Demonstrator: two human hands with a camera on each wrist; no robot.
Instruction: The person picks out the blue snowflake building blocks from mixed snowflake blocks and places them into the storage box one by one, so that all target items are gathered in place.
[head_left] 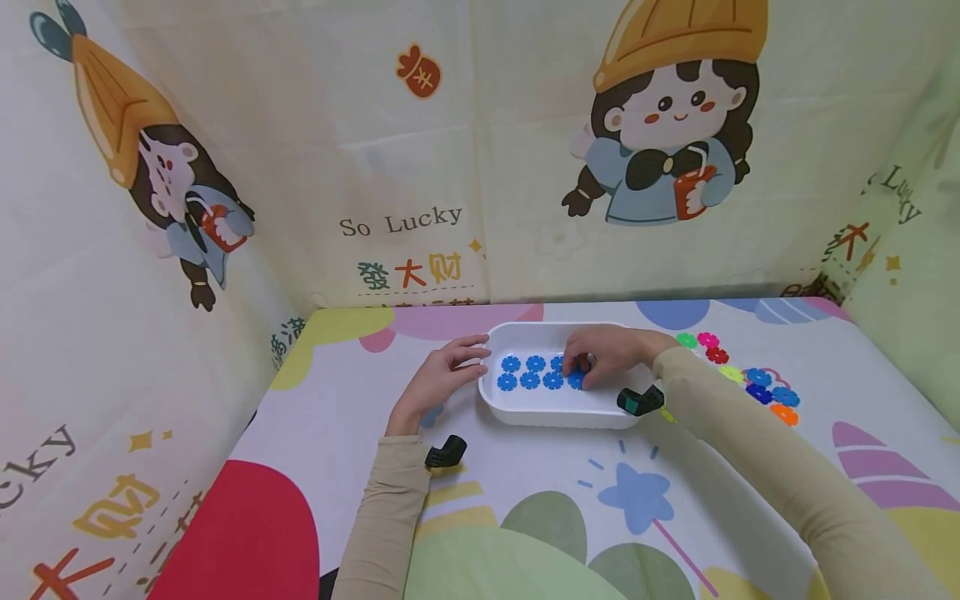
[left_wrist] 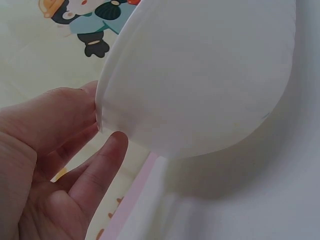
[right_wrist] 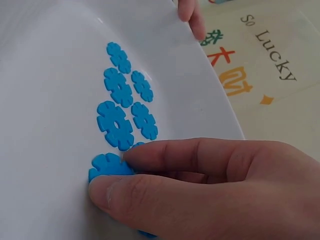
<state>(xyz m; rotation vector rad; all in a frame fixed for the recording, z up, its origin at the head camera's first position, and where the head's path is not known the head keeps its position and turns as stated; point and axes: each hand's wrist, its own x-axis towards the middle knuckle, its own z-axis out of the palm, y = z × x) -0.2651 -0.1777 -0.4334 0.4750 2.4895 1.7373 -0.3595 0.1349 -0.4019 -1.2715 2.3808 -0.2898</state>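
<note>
A white oval-ended tray (head_left: pixel 555 408) sits on the table with blue notched flower-shaped discs (head_left: pixel 530 381) laid in two rows inside. My right hand (head_left: pixel 611 357) reaches into it from the right. In the right wrist view, thumb and index finger pinch a blue disc (right_wrist: pixel 107 164) at the near end of the rows, and the hand hides part of it. At the tray's left end my left hand (head_left: pixel 442 379) holds the rim. The left wrist view shows digits on both sides of the rim (left_wrist: pixel 102 95), one fingertip against the outer wall.
Right of the tray, loose notched discs in several colours lie on the patterned tablecloth, among them a pink disc (head_left: pixel 708 339), a red disc (head_left: pixel 717 356) and an orange disc (head_left: pixel 784 415). A printed cloth backdrop (head_left: pixel 517 250) rises behind the table and at both sides.
</note>
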